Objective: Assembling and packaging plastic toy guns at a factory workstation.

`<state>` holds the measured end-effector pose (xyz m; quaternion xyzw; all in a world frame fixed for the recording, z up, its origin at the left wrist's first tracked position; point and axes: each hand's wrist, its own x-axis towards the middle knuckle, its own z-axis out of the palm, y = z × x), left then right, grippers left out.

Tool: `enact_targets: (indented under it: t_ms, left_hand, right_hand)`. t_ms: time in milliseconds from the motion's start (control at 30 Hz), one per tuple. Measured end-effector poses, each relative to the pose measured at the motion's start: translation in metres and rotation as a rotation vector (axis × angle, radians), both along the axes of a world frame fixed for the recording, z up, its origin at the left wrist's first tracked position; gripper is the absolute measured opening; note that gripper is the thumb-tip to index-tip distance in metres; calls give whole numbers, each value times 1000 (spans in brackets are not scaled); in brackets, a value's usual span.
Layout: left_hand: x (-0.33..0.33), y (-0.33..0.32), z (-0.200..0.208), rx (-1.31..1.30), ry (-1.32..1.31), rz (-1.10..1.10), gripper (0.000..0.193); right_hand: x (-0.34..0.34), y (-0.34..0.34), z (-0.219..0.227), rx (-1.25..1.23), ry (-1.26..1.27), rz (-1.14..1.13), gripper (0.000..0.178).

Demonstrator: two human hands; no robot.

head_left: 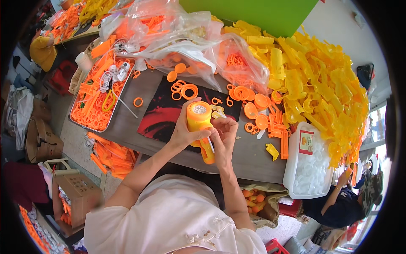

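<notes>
In front of my chest, my left hand (pixel 182 132) is wrapped round a yellow pistol-shaped plastic toy (pixel 198 125). An orange ring rims its upturned round end, and whitish matter shows inside. The toy's handle points down toward me. My right hand (pixel 224 134) is closed against the toy's right side, fingers curled and thumb pressed in. A thin white piece (pixel 211 144) shows beside that thumb; whether the fingers grip it I cannot tell. Just beyond the hands, orange rings (pixel 189 91) and small clear-yellow parts (pixel 218 111) lie on a black-and-red mat (pixel 158 120).
On the left stands a tray (pixel 111 120) of orange parts. Plastic bags (pixel 169 38) and a heap of yellow shells (pixel 313 84) fill the far side. To the right are orange discs (pixel 250 111) and a white tub (pixel 287 186) of clear pieces. Other people work at both sides.
</notes>
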<state>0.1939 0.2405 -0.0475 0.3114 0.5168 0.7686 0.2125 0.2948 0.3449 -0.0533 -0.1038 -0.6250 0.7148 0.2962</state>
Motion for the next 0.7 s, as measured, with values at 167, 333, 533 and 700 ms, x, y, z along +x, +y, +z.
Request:
enact_targets:
  t_ms: [167,333,533,700]
  left_hand:
    - [5,5,-11,-8,100,147,88]
    - [10,8,-24,6,218,342,74]
    - [-1,14,-3,-145,140,220,70]
    - [-29,-17,31,-612,846,86,83]
  right_hand:
    - [-3,1,10,-284,-55,381,72]
    - [-7,-12,-1,-187,-68,279,67]
    - [-11,-5,7,-277,-116,202,58]
    - [30,45,-2,238,-392,-32,25]
